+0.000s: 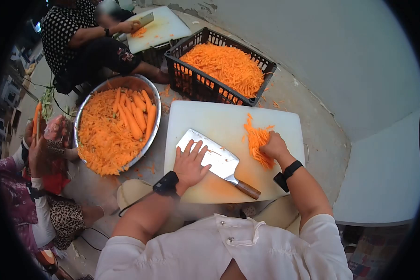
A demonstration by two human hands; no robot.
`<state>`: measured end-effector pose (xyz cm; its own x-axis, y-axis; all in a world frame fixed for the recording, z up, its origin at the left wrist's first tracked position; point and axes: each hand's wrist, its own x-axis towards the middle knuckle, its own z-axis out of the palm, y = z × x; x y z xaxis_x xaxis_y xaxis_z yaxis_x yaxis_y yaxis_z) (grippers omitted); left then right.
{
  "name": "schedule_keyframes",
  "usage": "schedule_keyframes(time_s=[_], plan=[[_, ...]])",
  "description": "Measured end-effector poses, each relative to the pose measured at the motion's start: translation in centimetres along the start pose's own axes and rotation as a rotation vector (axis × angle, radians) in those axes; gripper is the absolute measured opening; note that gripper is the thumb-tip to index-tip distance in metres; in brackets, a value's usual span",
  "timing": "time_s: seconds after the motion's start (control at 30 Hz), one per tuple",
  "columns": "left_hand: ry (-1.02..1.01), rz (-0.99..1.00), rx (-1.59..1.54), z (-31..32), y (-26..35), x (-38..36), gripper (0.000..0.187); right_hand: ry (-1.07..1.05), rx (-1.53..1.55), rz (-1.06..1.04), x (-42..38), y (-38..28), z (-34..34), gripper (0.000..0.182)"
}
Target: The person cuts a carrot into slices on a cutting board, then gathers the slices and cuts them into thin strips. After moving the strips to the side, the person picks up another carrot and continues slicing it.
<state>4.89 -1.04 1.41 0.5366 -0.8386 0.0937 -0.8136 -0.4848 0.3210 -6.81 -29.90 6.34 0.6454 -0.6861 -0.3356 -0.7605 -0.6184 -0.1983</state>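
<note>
A white cutting board (200, 114) lies in front of me, stained orange in places. On it rests a cleaver (214, 156) with a broad steel blade and a wooden handle pointing to the lower right. My left hand (190, 164) is flat with fingers spread, its fingertips over the left part of the blade. At the board's right side, my right hand (275, 146) is closed on a bunch of shredded carrot (256, 140). Some shreds stick out beyond the fingers and touch the board. The right fingertips are partly hidden.
A metal basin (157, 105) at left holds whole carrots (133, 114) and carrot shavings. Behind the board stands a black crate (210, 86) heaped with shredded carrot. One co-worker cuts on another board (168, 28); another person at left holds a carrot (36, 119). A wall (322, 51) curves along the right.
</note>
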Motion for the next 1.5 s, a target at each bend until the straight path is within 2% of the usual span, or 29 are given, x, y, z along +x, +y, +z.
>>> schedule_keyframes(time_s=[0.1, 0.17, 0.23, 0.37, 0.5, 0.57, 0.6, 0.67, 0.83, 0.9, 0.97, 1.0, 1.07, 1.1, 1.17, 1.2, 1.27, 1.3, 1.37, 1.47, 1.5], plan=[[0.011, 0.016, -0.012, 0.0, 0.0, -0.1, 0.060, -0.010, 0.128, 0.022, 0.0, 0.6, 0.1, 0.051], [0.016, 0.028, 0.001, 0.3, -0.1, -0.2, 0.061, 0.072, 0.193, -0.075, 0.8, 2.1, 1.1, 0.043], [0.012, 0.015, 0.013, 0.3, -0.4, -0.2, 0.061, 0.072, 0.276, -0.087, 1.7, 3.4, 1.7, 0.039], [-0.052, 0.007, -0.009, 0.5, -0.2, -0.2, 0.061, 0.055, 0.392, -0.089, 0.7, 3.7, 0.2, 0.030], [0.016, 0.013, -0.026, 0.6, -0.3, -0.3, 0.059, 0.016, 0.426, -0.065, -1.1, 2.9, -2.4, 0.025], [0.023, 0.013, -0.041, 0.7, -0.3, -0.3, 0.059, -0.083, 0.753, -0.052, -1.3, 3.0, -3.0, 0.020], [0.027, 0.012, -0.057, 0.7, -0.3, -0.3, 0.059, -0.081, 0.737, -0.047, -1.7, 2.9, -3.4, 0.020], [0.019, 0.004, -0.059, 0.6, -0.3, -0.4, 0.058, -0.174, 0.914, 0.059, -2.9, 2.4, -4.6, 0.020], [-0.056, -0.014, -0.117, 0.2, -0.2, -0.3, 0.060, -0.297, 1.001, 0.098, -3.9, 0.6, -4.7, 0.022], [0.034, 0.012, -0.070, 0.4, -0.3, -0.3, 0.058, -0.317, 0.930, 0.038, -2.4, -0.4, -5.0, 0.028], [0.034, 0.014, -0.076, 0.1, -0.3, -0.3, 0.058, -0.293, 0.767, 0.045, 1.2, -2.0, -6.8, 0.023], [0.034, 0.015, -0.083, 0.0, -0.3, -0.3, 0.058, -0.237, 0.745, -0.036, 2.7, -4.1, -9.1, 0.019], [0.032, 0.017, -0.077, -0.1, -0.3, -0.2, 0.057, -0.037, 0.738, -0.214, 6.2, -8.1, -13.3, 0.024], [0.028, 0.018, -0.077, -0.1, -0.3, -0.2, 0.057, -0.083, 0.718, -0.242, 9.0, -8.8, -15.2, 0.036], [0.024, 0.019, -0.077, -0.1, -0.2, -0.3, 0.057, 0.231, 0.561, -0.168, 9.5, -11.8, -17.4, 0.055], [0.028, 0.016, -0.082, -0.2, -0.3, -0.2, 0.057, 0.232, 0.571, -0.163, 10.4, -11.7, -17.5, 0.055], [0.029, 0.016, -0.077, -0.3, -0.3, -0.2, 0.057, 0.358, 0.742, -0.264, 12.1, -11.0, -16.8, 0.073], [0.035, 0.012, -0.081, -0.3, -0.2, -0.3, 0.058, 0.359, 0.742, -0.257, 12.1, -10.2, -16.2, 0.073], [0.030, 0.017, -0.069, -0.2, -0.1, -0.2, 0.058, 0.197, 0.702, -0.289, 11.3, -8.0, -14.5, 0.076], [0.018, 0.018, -0.052, -0.1, -0.2, -0.2, 0.058, 0.035, 0.741, -0.328, 6.7, -4.4, -10.1, 0.071], [0.009, 0.011, -0.051, 0.0, -0.3, -0.2, 0.058, 0.004, 0.645, -0.318, 5.1, -3.0, -8.8, 0.073]])
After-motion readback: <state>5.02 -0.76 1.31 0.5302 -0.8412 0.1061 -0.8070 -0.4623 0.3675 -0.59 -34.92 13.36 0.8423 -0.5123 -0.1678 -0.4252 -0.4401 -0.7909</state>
